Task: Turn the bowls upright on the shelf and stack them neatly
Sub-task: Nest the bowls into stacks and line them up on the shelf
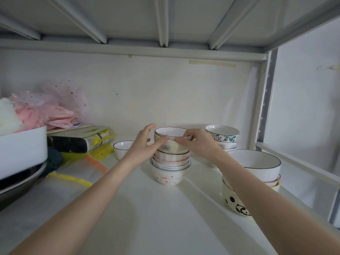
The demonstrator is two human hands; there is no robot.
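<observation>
The red-rimmed bowl (170, 134) is held upright atop the middle stack (170, 162) on the shelf (147, 208) — pinched at its rim by the right hand (199, 144), apparently cupped by the left hand (143, 146), fingers curled.

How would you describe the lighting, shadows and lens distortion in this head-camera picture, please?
Head view: soft, even light with no glare on the bowls; faint shadows fall on the white shelf under both forearms. The wide lens bends the upper shelf's rail and stretches the arms at the edges. The centre stack of bowls and both hands, left hand and right hand, look sharp.
</observation>
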